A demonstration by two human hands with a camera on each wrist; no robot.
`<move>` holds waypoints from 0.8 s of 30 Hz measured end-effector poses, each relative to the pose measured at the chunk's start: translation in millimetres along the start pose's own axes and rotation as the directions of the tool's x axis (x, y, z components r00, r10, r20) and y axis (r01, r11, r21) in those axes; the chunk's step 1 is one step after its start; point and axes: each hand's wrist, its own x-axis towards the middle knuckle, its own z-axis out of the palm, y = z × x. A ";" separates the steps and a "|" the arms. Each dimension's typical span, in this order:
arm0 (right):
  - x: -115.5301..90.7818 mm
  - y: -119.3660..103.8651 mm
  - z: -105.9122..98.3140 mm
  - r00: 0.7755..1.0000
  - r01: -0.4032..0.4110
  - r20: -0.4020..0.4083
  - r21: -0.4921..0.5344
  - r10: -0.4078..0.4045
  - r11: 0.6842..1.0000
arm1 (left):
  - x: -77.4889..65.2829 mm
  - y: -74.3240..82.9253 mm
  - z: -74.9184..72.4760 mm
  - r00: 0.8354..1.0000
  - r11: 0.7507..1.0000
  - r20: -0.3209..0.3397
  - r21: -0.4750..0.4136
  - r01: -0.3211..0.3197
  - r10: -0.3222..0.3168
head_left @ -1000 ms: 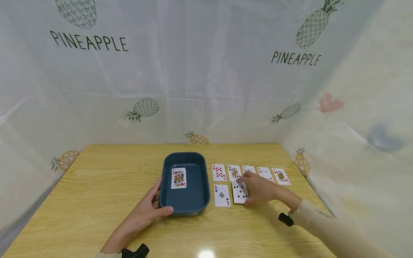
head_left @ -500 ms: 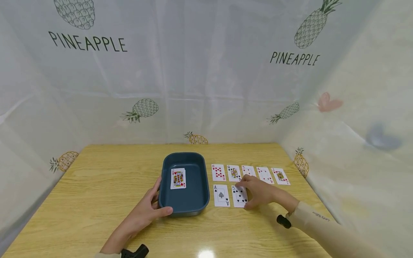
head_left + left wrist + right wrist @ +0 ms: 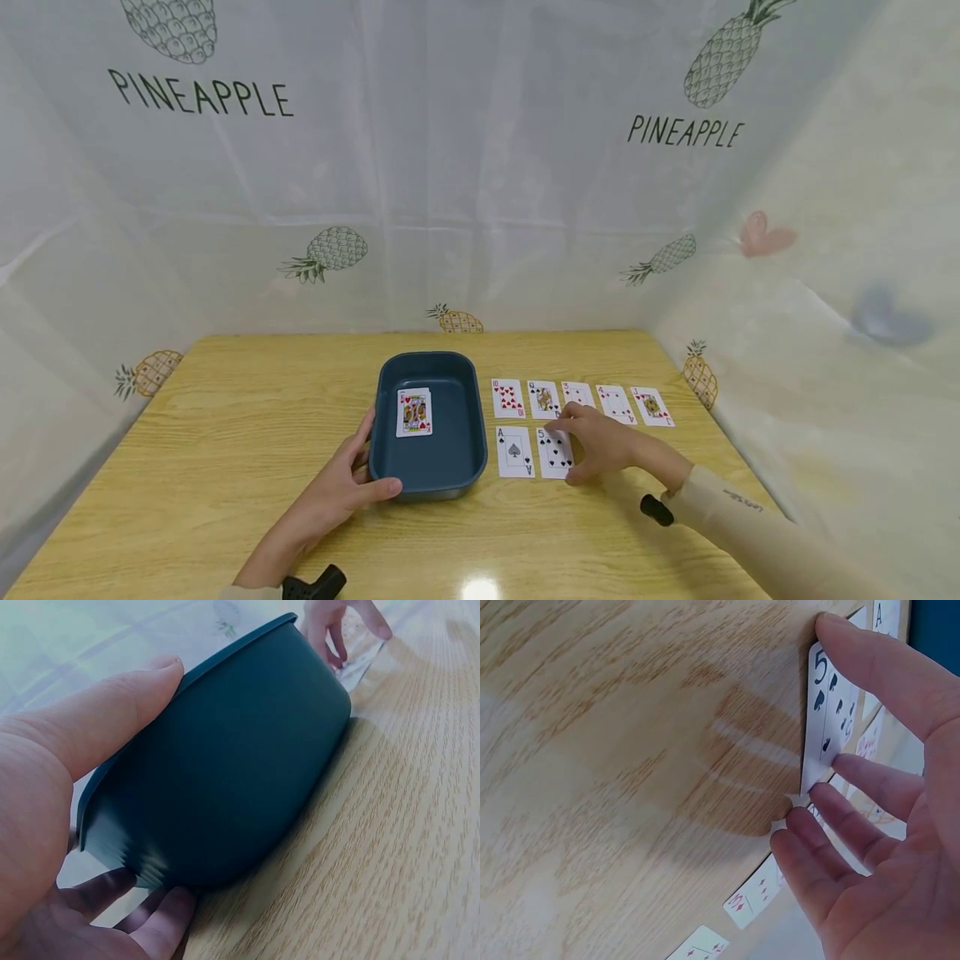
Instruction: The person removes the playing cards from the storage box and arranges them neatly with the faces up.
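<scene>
On the left side of a dark blue tray [image 3: 461,454], my left hand [image 3: 348,483] grips the wall, thumb over the rim. Its other fingers [image 3: 169,922] curl low against the outside. Inside the tray lies a small pile of playing cards, a king of hearts [image 3: 415,414] on top. My right hand [image 3: 607,443] holds a five of spades [image 3: 555,454] by its edges on the table, thumb [image 3: 885,671] at the near edge and fingertips at the far one. Beside that card lies an ace of spades [image 3: 515,452].
Behind, a row of face-up cards runs rightward: ten of hearts [image 3: 507,398], queen [image 3: 543,400], a three of diamonds [image 3: 576,391], four of diamonds [image 3: 617,404] and jack [image 3: 652,407]. A pineapple-print curtain [image 3: 450,167] surrounds the wooden table [image 3: 262,400].
The five of spades has come down slightly toward me, level with the ace, in my right hand's fingers. My left hand and the tray have stayed in place.
</scene>
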 end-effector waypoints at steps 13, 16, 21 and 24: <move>-1.4 -1.7 -8.9 0.997 -0.055 0.051 0.004 0.055 0.998 | 2.2 1.3 1.1 1.000 1.000 0.006 -0.010 0.006 -0.006; -1.4 -3.5 -19.8 0.997 -0.051 0.056 -0.007 0.051 0.999 | 3.2 1.1 2.1 1.000 1.000 0.013 -0.018 0.013 -0.012; 10.8 -16.7 -43.7 1.000 0.012 -0.026 -0.028 -0.013 1.000 | 3.0 1.4 0.8 1.000 1.000 0.015 -0.019 0.006 -0.006; 27.4 -33.0 -53.7 0.996 0.051 -0.074 -0.014 -0.052 0.999 | 1.8 1.0 -0.9 1.000 1.000 0.010 -0.023 0.006 -0.006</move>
